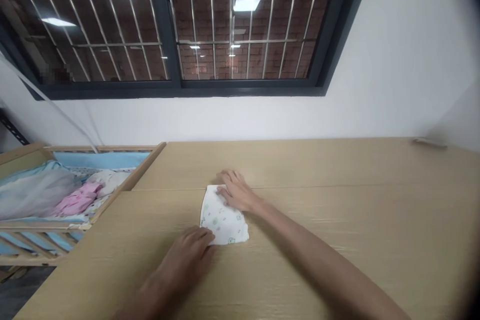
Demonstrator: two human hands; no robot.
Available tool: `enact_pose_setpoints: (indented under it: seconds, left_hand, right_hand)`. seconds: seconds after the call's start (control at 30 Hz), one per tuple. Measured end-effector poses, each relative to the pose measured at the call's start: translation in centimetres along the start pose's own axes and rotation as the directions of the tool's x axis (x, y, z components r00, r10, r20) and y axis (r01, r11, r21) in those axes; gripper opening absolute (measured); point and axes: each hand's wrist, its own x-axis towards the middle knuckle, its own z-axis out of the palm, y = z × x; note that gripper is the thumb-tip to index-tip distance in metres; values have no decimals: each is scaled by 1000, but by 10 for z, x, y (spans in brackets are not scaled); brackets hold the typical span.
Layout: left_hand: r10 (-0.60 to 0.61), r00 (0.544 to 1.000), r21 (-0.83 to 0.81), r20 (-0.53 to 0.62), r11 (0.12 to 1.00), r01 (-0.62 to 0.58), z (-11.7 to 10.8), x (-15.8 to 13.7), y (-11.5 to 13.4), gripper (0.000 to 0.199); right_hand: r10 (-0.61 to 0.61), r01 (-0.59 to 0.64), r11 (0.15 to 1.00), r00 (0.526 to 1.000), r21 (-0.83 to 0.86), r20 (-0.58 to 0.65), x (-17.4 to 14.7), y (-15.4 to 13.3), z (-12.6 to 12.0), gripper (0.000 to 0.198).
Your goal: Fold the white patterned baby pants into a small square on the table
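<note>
- A small white cloth (224,220) with a faint green print lies folded into a compact, roughly rectangular packet near the middle of the pale wooden worktop (337,200), just on the near side of the seam that runs across the boards.
- The right hand (235,191) lies flat on the far edge of the cloth, fingers spread and extended — pressing down, gripping nothing.
- The left hand (189,252) rests at the near left corner, fingers straight and flat; its fingertips touch the cloth's edge, and nothing is pinched or held.
- By my reading the step in hand is smoothing or pressing a fold already made; the packet looks nearly finished. A further fold, if one is wanted, would call for one hand to pin the cloth while the other lifts an edge — with both flat, no edge is raised.
- The print shows small green motifs; no brand, label or legible writing can be made out.
- To the left, touching the worktop, stands a wooden crib (123,180) with pink clothing (77,200) and pale bedding inside.
</note>
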Motion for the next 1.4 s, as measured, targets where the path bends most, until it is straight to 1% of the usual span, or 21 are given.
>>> enact_pose_setpoints:
  seconds: [0.03,0.07,0.13,0.2,0.27,0.3,0.37,0.43,0.47,0.57,0.67,0.77,0.83,0.93,0.97,1.0,1.1,1.2,1.3,1.33,1.4]
  left_hand:
    - [16,1000,-28,-7,999,-16,-3,0,-7,19]
    - [41,999,-46,-11,998,-41,-4,1,-12,18]
    - [83,997,-55,-9,995,-83,-5,3,-17,21]
    - [72,997,-49,-6,996,-72,-3,6,-17,27]
    - [22,1000,-70,-18,997,-23,-2,9,-16,30]
    - [-13,999,-98,-29,995,11,-3,10,-15,29]
    - [-84,996,-182,-39,980,76,-6,11,-15,27]
    - [-146,989,-275,-13,952,137,-12,9,-17,26]
    - [-159,987,-318,10,936,153,-17,8,-19,27]
    - [-129,988,-413,89,898,154,-29,4,-27,25]
    - [-148,982,-468,113,864,184,-36,3,-35,30]
    - [-259,955,-538,144,790,295,-30,9,-41,34]
    - [-348,925,-608,150,706,364,-21,14,-45,39]
    - [-454,881,-719,132,568,400,-5,23,-52,43]
    - [-478,870,-727,120,554,405,-1,27,-54,44]
    - [-498,861,-716,103,564,412,2,30,-56,44]
    - [-545,838,-632,39,636,443,9,43,-61,41]
    - [-565,825,-563,2,681,468,15,55,-66,35]
    - [-583,812,-470,-35,727,501,22,62,-67,31]
    - [-595,802,-437,-60,737,515,23,63,-66,32]
    - [-617,775,-384,-137,754,533,26,63,-59,41]
  right_hand:
    - [15,-17,999,999,47,29,-9,-8,-10,44]
    - [22,-31,995,996,98,87,-19,-17,-20,40]
    - [10,-52,986,967,160,254,-39,-34,-35,41]
    - [-18,-31,993,912,112,410,-58,-49,-42,51]
    - [-35,40,999,872,-1,487,-71,-60,-42,59]
    - [-37,75,996,866,-57,498,-75,-63,-39,54]
    - [-36,107,987,877,-123,478,-78,-66,-35,37]
    - [-50,101,991,891,-89,452,-76,-64,-33,25]
    - [-65,87,996,897,-30,438,-74,-62,-34,23]
    - [-94,14,980,908,196,407,-69,-53,-42,24]
    - [-54,-76,948,919,309,390,-66,-46,-49,24]
    - [9,-131,941,931,311,365,-63,-38,-49,25]
    - [57,-159,940,945,302,322,-59,-32,-45,26]
    - [160,-226,924,961,307,225,-51,-20,-31,27]
    - [194,-249,918,961,308,198,-48,-16,-26,27]
    - [222,-268,913,959,309,176,-45,-11,-20,28]
    - [279,-299,903,954,308,108,-36,3,-2,27]
    - [334,-339,895,940,290,68,-29,14,11,25]
    - [379,-383,884,923,269,71,-26,18,16,27]
    - [386,-386,886,921,256,52,-26,16,16,31]
    - [367,-351,917,928,192,-59,-27,10,13,40]
